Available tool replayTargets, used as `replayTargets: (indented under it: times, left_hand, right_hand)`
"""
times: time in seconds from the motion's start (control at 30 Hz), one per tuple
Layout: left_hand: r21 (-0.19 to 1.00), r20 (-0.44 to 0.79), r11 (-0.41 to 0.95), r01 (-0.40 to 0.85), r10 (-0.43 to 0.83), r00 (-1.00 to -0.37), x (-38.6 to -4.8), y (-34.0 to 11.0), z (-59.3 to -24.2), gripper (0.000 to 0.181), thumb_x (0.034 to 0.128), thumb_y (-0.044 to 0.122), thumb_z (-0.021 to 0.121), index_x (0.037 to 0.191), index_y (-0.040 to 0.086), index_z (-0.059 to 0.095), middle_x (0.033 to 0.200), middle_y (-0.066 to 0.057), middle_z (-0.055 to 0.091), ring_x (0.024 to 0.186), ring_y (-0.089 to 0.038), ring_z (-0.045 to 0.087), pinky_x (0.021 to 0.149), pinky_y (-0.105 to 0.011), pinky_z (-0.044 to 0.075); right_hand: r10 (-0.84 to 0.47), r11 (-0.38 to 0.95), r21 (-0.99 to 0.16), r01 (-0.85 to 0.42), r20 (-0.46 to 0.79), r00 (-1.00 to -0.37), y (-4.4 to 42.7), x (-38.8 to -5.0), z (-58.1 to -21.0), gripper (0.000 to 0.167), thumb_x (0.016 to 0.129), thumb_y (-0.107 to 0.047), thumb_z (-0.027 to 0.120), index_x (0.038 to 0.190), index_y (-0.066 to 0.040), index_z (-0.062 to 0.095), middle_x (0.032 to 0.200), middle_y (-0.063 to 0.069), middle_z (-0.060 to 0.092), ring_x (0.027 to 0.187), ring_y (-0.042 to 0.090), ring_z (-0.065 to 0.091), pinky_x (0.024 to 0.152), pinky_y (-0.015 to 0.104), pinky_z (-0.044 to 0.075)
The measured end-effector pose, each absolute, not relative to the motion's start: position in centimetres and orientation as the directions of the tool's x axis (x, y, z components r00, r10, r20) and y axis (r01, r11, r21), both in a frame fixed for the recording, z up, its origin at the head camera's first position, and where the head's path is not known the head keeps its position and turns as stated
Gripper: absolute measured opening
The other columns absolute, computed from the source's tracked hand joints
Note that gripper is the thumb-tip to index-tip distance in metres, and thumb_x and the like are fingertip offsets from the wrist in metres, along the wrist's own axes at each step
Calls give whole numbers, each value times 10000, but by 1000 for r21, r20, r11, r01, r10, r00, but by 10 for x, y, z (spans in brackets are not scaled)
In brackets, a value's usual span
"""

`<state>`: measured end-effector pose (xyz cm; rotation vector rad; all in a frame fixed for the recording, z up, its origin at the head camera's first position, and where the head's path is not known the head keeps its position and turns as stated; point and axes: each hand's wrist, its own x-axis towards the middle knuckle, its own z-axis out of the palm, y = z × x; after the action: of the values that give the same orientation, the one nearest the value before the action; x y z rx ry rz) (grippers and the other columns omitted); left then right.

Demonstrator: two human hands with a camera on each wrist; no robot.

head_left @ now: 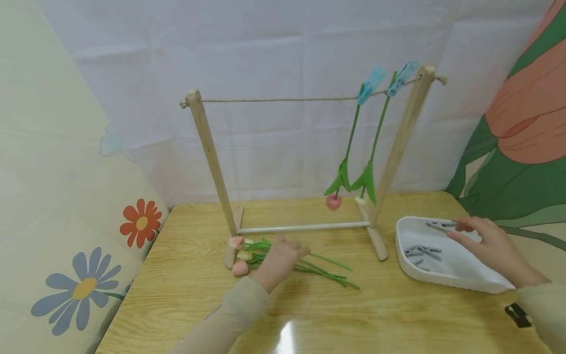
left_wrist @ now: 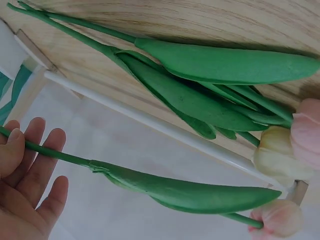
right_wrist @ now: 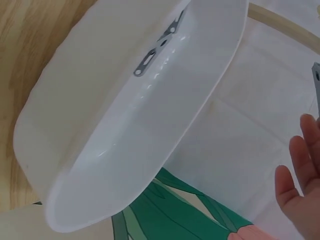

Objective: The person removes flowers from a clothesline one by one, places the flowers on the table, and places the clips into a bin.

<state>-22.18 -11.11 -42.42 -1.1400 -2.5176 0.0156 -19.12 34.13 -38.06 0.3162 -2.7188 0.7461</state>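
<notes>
My left hand (head_left: 279, 259) pinches the green stem of a pale pink tulip (left_wrist: 280, 218) between thumb and fingers, as the left wrist view shows. More tulips (head_left: 240, 268), pink and cream, lie together on the table beneath that hand. My right hand (head_left: 488, 246) is above the white basin (head_left: 446, 281), pinching a grey clothespin (head_left: 438, 226) at its end. Only part of this clothespin (right_wrist: 317, 82) appears at the right wrist view's edge. Several other grey clothespins (head_left: 420, 251) lie inside the basin.
A wooden rack (head_left: 212, 162) stands on the table (head_left: 185, 295) with a cord (head_left: 274, 100) strung across its top. Two tulips (head_left: 333, 202) hang head-down from the cord's right part, held by blue clothespins (head_left: 371, 86). A small black object (head_left: 518, 315) lies near the right sleeve.
</notes>
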Motion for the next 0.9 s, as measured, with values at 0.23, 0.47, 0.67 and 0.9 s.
replayTargets:
  times: [0.23, 0.47, 0.67, 0.9]
  left_hand:
    - [-108, 309, 673, 732, 723, -618, -222, -110, -428, 377, 761, -25, 739, 1084, 169, 716, 947, 14, 709, 828, -108, 645, 730, -246, 493]
    - [-91, 253, 682, 726, 721, -645, -221, -110, -429, 388, 783, -24, 734, 1127, 153, 707, 980, 1, 707, 868, -120, 651, 799, -269, 528]
    - [-98, 284, 676, 731, 723, -630, -222, -110, -433, 369, 768, -30, 742, 1086, 155, 721, 910, 12, 703, 801, -110, 647, 729, -248, 534]
    - [-113, 301, 667, 737, 730, -614, -222, -109, -439, 337, 746, -31, 756, 1025, 158, 728, 835, 19, 691, 711, -100, 627, 636, -221, 512]
  right_hand:
    - [-150, 859, -440, -262, 272, -950, 356, -198, -388, 390, 910, -194, 692, 1135, 111, 604, 991, 252, 620, 868, -94, 384, 604, 224, 377]
    - [-188, 874, -407, -268, 225, -956, 364, -207, -390, 387, 911, -183, 688, 1093, 149, 606, 944, 228, 638, 870, 337, 543, 639, 305, 412]
    - [-242, 883, -364, -298, 191, -951, 368, -218, -394, 377, 897, -169, 703, 1051, 163, 613, 873, 148, 651, 847, 384, 583, 658, 398, 472]
    - [-294, 893, -322, -316, 117, -949, 370, -229, -401, 313, 910, -161, 686, 1007, 130, 630, 829, 59, 621, 800, 299, 590, 676, 431, 493]
